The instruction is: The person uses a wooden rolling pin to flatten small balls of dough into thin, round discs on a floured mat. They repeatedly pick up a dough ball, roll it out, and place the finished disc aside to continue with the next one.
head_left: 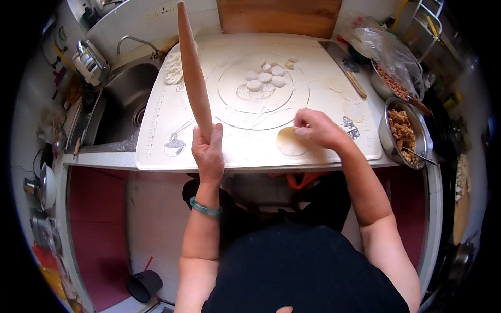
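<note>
My left hand (207,156) is wrapped round the lower end of a long, tapered wooden rolling pin (194,73), which points up and away from me. A round, thin dough wrapper (291,146) is near the front edge of the white mat (240,151). With fingers pinched together, my right hand (317,128) has hold of that wrapper at its far right edge. Farther back, several small floured dough pieces (265,78) sit together inside the mat's printed circle. Pale rolled-out wrappers (355,111) lie toward the right side of the mat.
White flour (173,69) is heaped at the mat's far left, beside a metal sink (116,107). A knife (356,83) with a wooden handle lies at the right. Beyond it stand a metal bowl of brown filling (402,130) with a spoon and another bowl of reddish pieces (390,79) under plastic.
</note>
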Demonstrator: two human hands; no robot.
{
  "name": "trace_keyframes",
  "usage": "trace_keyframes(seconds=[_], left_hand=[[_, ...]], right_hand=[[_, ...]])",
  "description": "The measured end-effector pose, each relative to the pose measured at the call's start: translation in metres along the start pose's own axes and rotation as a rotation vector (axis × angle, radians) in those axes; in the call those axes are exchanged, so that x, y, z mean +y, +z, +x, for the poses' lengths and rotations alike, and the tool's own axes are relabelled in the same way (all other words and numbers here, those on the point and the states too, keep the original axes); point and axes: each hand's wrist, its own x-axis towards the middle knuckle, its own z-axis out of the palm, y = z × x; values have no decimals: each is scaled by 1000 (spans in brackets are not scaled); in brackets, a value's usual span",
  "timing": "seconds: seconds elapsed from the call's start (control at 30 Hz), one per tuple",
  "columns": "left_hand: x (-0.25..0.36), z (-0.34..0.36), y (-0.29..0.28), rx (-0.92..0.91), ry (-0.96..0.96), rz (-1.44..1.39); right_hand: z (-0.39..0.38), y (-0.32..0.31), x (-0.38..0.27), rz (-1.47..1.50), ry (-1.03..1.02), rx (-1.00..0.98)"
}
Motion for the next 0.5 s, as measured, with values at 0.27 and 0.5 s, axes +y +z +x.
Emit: trace_keyframes(seconds=[0.27, 0.5], left_hand=[[-3, -1, -2, 44, -34, -27], [0, -1, -1, 34, -33, -26]], right_hand=[[-29, -75, 87, -93, 130, 391], [17, -51, 58, -235, -83, 370]])
